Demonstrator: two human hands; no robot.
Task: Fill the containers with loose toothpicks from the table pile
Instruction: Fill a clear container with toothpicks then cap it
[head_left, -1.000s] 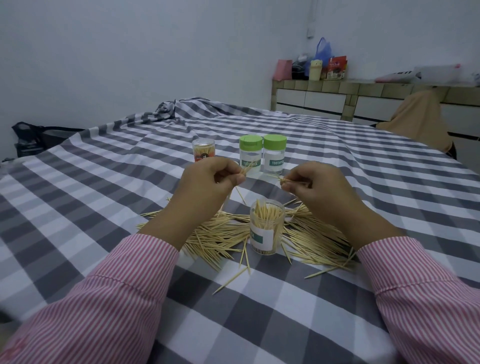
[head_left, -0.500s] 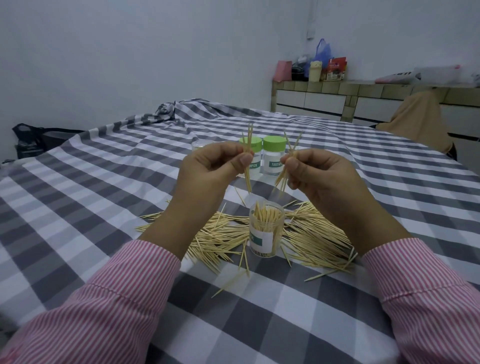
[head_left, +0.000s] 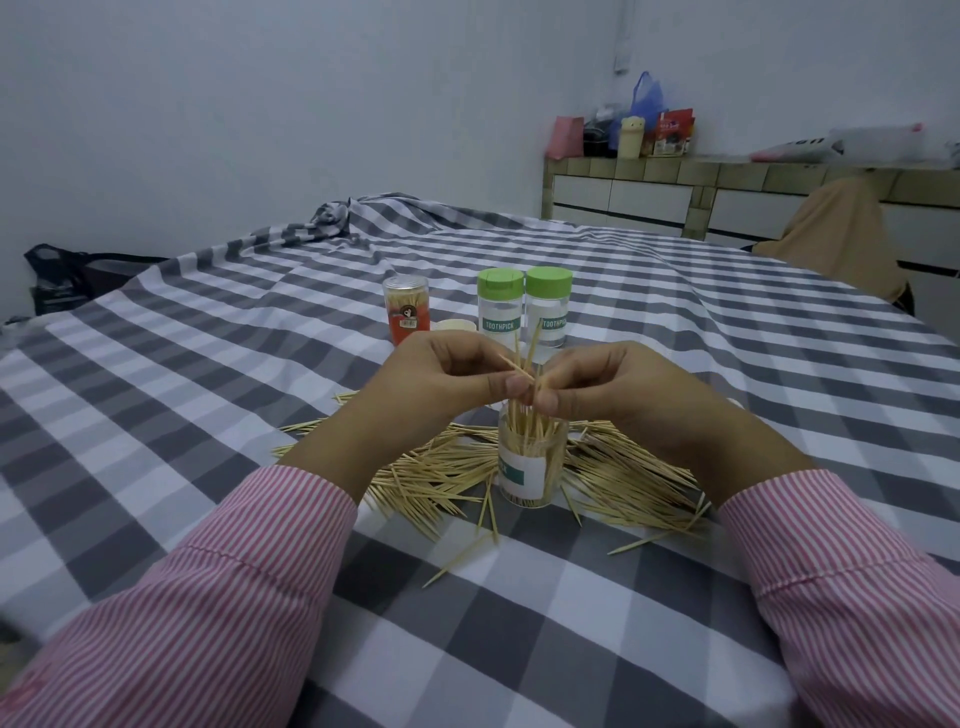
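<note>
Toothpicks (head_left: 525, 371) are sitting pinched in a small bundle between both of our hands just above centre of the frame, and we are holding them more or less upright over the mouth of the open clear container (head_left: 530, 462). Our left hand (head_left: 441, 384) is curling its fingers (head_left: 514, 385) round the bundle from the left, thumb tip pressing against the sticks, while our right hand (head_left: 618, 395) is closing on the same sticks from the right, its thumb meeting them just below the left thumb. The lower ends of the held toothpicks are reaching down among the ones already standing in the container, which is looking roughly half full and is wearing a white and green label. That container is standing upright in the middle of the loose pile (head_left: 623, 470), which is spreading out to either side of it on the grey and white checked cloth covering the tabletop (head_left: 208, 374). A few stray sticks (head_left: 457, 560) are lying apart from the pile, lower in the frame. Further up, behind our hands, two clear containers with green lids (head_left: 524, 304) are standing side by side, touching or nearly so, each labelled TOOTHPICK. Left of them a red-labelled tub (head_left: 406, 310) packed with toothpicks is standing upright, and a pale round lid (head_left: 455, 326) is lying just beside it. We are wearing pink striped sleeves (head_left: 249, 571), which are filling the lower corners of the frame.
</note>
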